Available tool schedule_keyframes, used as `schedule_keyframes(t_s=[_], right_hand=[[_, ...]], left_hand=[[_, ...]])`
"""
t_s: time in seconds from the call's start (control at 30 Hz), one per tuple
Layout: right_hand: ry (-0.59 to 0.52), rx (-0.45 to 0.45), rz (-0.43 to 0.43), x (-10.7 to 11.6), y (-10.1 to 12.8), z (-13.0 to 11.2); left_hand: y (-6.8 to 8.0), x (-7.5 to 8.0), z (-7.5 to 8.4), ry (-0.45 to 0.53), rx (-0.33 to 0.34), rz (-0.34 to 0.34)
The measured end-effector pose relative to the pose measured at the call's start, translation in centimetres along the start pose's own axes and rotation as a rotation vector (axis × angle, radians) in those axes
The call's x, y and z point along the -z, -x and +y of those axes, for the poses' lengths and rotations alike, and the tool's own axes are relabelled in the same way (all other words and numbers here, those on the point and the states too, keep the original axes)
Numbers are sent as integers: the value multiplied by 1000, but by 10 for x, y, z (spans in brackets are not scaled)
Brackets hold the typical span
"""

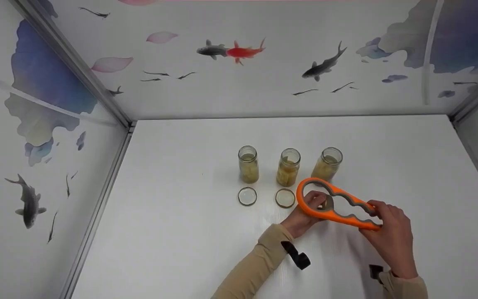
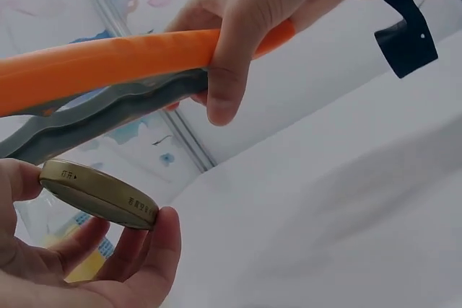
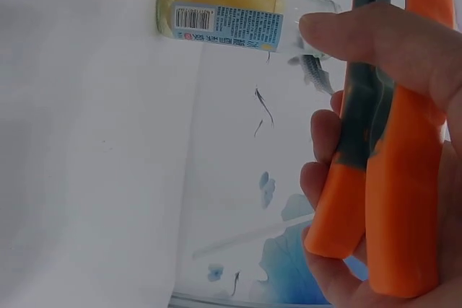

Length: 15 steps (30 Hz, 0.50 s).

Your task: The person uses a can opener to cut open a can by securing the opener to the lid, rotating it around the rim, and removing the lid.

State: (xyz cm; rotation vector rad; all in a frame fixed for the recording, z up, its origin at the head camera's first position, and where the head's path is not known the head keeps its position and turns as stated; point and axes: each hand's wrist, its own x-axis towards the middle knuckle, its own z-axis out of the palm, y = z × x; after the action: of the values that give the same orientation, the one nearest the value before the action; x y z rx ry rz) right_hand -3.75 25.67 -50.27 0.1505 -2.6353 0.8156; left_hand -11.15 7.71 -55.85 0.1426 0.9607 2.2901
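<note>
My left hand (image 1: 299, 220) pinches a gold jar lid (image 2: 101, 196) by its rim, tilted in the air, with the fingers around its edge. The right hand (image 1: 394, 234) grips the handles of an orange jar opener (image 1: 345, 219) with grey wavy inner edges. In the head view the opener's looped end overlaps my left fingers and partly covers the held lid. Just behind the opener stands the right-hand glass jar (image 1: 326, 166), uncapped, with pale yellow contents; its label shows in the right wrist view.
Two more uncapped jars, a middle one (image 1: 287, 171) and a left one (image 1: 249, 168), stand in the same row. In front of them two lids, one left (image 1: 247, 196) and one right (image 1: 285, 198), lie on the white table (image 1: 172, 216). Printed walls enclose the back and sides.
</note>
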Motion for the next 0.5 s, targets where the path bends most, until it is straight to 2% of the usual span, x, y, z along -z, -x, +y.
schedule_keyframes(t_s=[0.1,0.13,0.17,0.2,0.3,0.37,0.4,0.5], right_hand=[[-5,-9,-10,0,-1,-1],[-6,-11,-13,0,-1,-1],[-6,-12,-16,0,-2,-1],[-5,-12,-16,1,-2,0],[0,-11,-13,2,-4,1],[5,-10,-12,2,-4,3],[8,-9,-12,3,-4,4],[7,-12,-14,3,-4,5]], left_hand=[[-9,0,3,-136,-35,-97],[-10,0,4,-233,-58,-86],[-5,-4,10,-353,-108,-67],[2,-8,15,-455,-132,-10],[6,-6,15,-725,-150,169],[7,-4,15,-850,-155,239],[8,-2,15,-938,-155,265],[4,2,14,-1047,-207,230]])
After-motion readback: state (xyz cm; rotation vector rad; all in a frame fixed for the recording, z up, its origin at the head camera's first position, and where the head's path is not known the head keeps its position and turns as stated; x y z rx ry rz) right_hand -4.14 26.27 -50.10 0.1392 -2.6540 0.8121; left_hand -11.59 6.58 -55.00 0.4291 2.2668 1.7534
